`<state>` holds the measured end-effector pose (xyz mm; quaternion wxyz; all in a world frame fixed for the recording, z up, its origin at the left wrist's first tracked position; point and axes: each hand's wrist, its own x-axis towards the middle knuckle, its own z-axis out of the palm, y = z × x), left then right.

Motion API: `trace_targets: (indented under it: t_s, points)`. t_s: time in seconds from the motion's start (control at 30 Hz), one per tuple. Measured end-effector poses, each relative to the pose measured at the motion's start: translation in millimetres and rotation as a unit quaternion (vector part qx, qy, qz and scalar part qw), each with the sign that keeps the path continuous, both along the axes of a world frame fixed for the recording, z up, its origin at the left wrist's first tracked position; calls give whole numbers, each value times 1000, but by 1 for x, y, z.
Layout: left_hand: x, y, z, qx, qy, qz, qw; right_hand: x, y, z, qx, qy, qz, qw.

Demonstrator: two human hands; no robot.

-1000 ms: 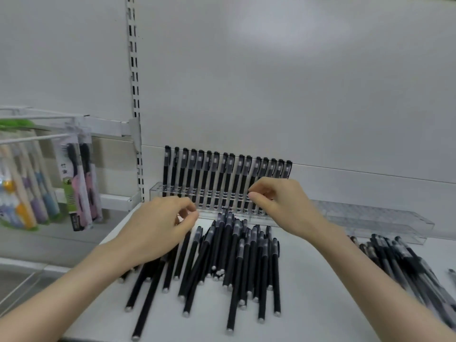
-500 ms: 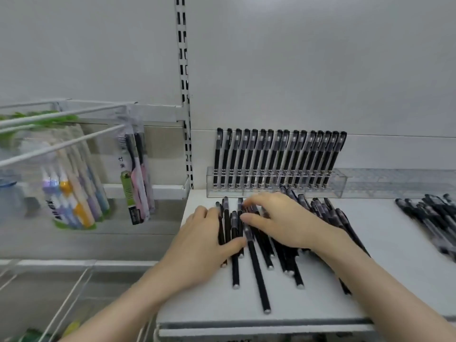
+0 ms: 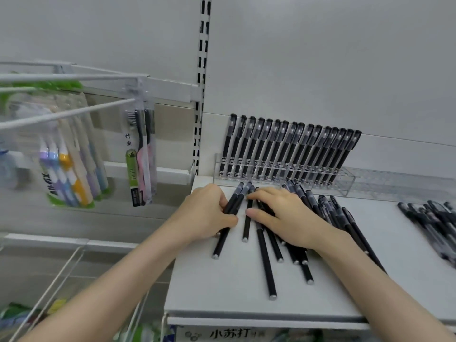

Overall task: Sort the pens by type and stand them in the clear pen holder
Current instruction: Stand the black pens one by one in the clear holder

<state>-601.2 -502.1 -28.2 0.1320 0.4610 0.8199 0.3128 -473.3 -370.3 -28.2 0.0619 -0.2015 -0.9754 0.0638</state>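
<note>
Along the back edge of the white shelf [image 3: 222,292] stands the clear pen holder [image 3: 370,183], its left part filled with a row of capped black pens [image 3: 283,149] leaning slightly right; its right part holds none. In front of it, near the shelf's left edge, the left hand [image 3: 204,213] curls its fingers and thumb round a small bundle of pens [image 3: 233,206], two or perhaps three, as the grip hides part of them. Just beside it the right hand [image 3: 283,218] lies flat, fingers straight, on the loose black pens [image 3: 265,255]. A second heap [image 3: 434,218] lies at the right edge. Toothbrush packs [image 3: 71,169] hang to the left.
</note>
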Motion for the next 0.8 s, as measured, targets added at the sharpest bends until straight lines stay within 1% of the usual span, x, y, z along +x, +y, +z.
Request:
trace_targets:
  t_s: [0.2, 0.27, 0.3, 0.37, 0.4, 0.47, 0.53, 0.6, 0.63, 0.7, 0.8]
  points:
    - [-7, 5, 10, -51, 16, -40, 998, 1, -4, 4, -5, 2, -2, 1000]
    - [-11, 1, 11, -36, -2, -48, 998, 3, -7, 11, -20, 18, 2, 1000]
    - [-13, -3, 10, -11, -31, -51, 998, 5, -8, 15, -35, 32, 7, 999]
    - [-12, -12, 7, 62, -127, -73, 987, 5, -10, 21, -92, 71, 12, 993]
    - [-10, -15, 7, 101, -176, -91, 975, 4, -12, 25, -138, 95, 12, 986]
    - [-4, -17, 6, 173, -229, -126, 950, -1, -15, 34, -240, 154, 18, 958]
    - [-3, -13, 6, 245, -249, -127, 928, -7, -19, 44, -315, 232, 30, 920]
    - [-3, -6, 5, 298, -250, -108, 915, -14, -21, 52, -354, 300, 37, 885]
    - [-3, -3, 5, 317, -248, -99, 910, -18, -22, 56, -363, 321, 37, 874]
    - [-5, 3, 4, 351, -250, -79, 899, -28, -19, 62, -364, 350, 35, 862]
    - [-12, 10, -1, 390, -231, -24, 891, -42, -10, 71, -341, 414, 12, 844]
